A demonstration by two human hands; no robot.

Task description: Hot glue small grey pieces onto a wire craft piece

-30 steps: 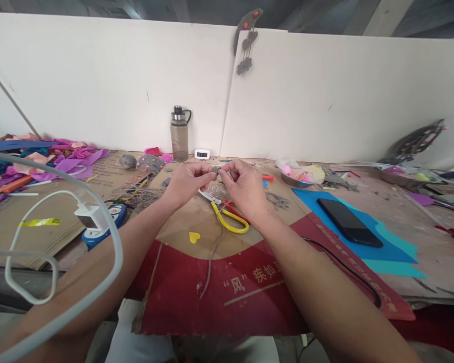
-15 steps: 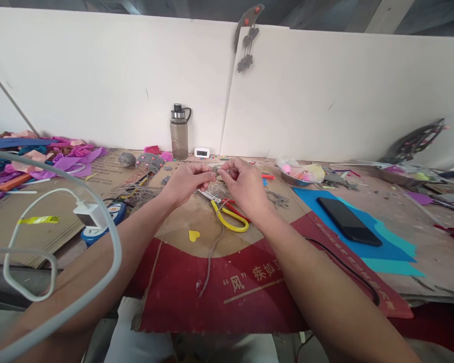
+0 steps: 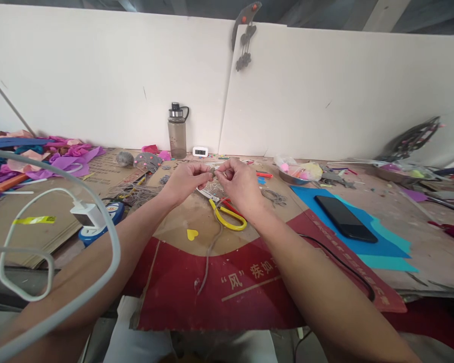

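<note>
Left forearm [image 3: 113,252]: is slanting inward, bare, from the lower left
Right forearm [image 3: 306,262]: is mirroring it from the lower right
Left hand [image 3: 186,182]: is pinching, thumb [image 3: 203,179] toward fingers [image 3: 201,168]
Right hand [image 3: 240,182]: is pinching likewise, close beside the left

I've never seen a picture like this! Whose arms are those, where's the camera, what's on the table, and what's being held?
There's no robot here: those are a person's bare left hand and right hand. The camera sits on their head, looking forward and down. Both hands seem to pinch a tiny grey piece, too small to make out well. Below, on a red-and-tan cardboard sheet, lie yellow-handled metal scissors, a flat yellow heart and a thin grey cord. A black rectangular phone lies on a blue sheet to the right.
</note>
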